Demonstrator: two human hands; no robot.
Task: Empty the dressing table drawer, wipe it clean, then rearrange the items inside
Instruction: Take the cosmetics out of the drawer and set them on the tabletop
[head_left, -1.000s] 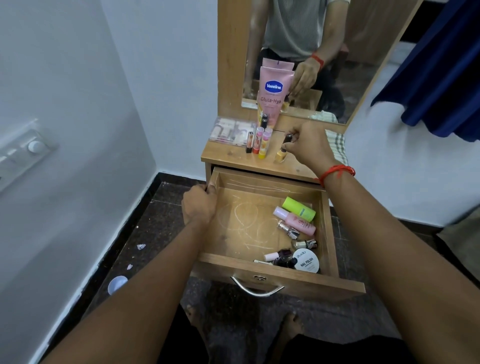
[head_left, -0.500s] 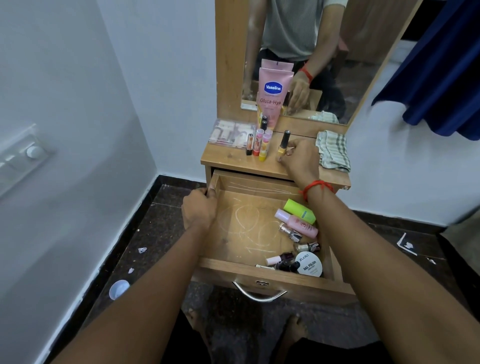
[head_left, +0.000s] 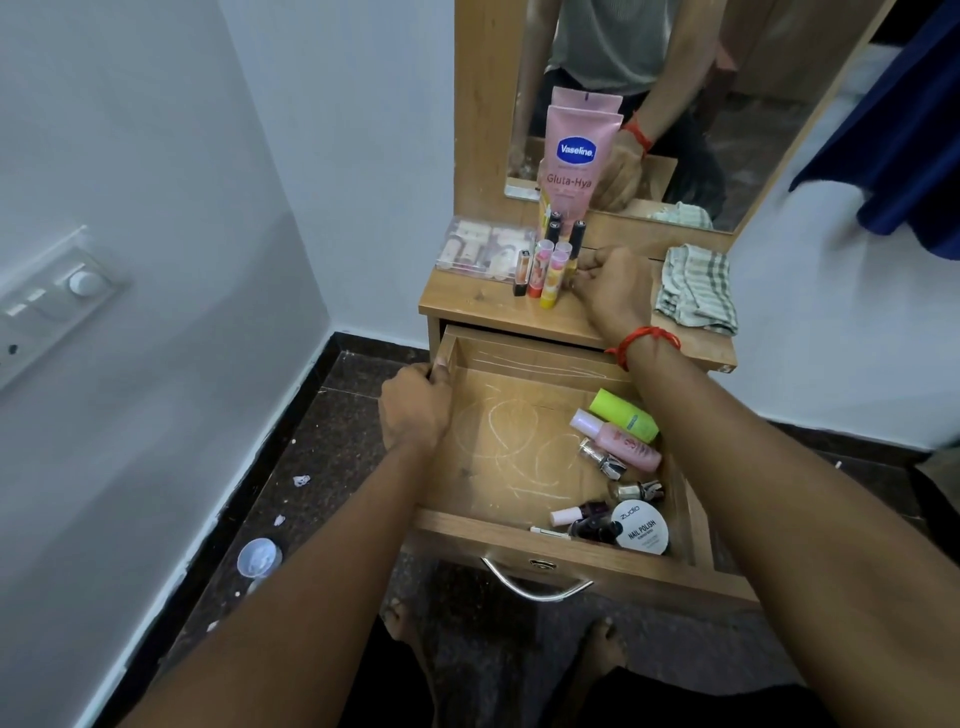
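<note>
far left on the wall, a switch panel; below on the floor, a small pale lid amid scraps. next, left hand on the left wall of the open drawer, fingers curled over the rim in a firm grip; steadies rather than lifts, by the look of it. inside, bare wood with chalky scribbles across the left half, work for the wipe later. up on the surface, a clear case, then a cluster of upright lip tubes before a tall pink vaseline tube. just right of these, right hand, fingers bent in close to a black-capped tube; cannot tell whether pinching or merely beside. left to empty, crowded along the drawer's right wall: green bottle, pink bottle, small nail polish bottles, round white tub. likely light, hard and slick; glass polish bottles probably fragile and prone to roll; best pinched across the body or cap, one or two at a time. right forearm above that side, standing tubes near the wrist's path, easy to topple. farther right on the surface, a striped cloth, soft and limp, easy to bunch; beyond, a blue curtain.
</note>
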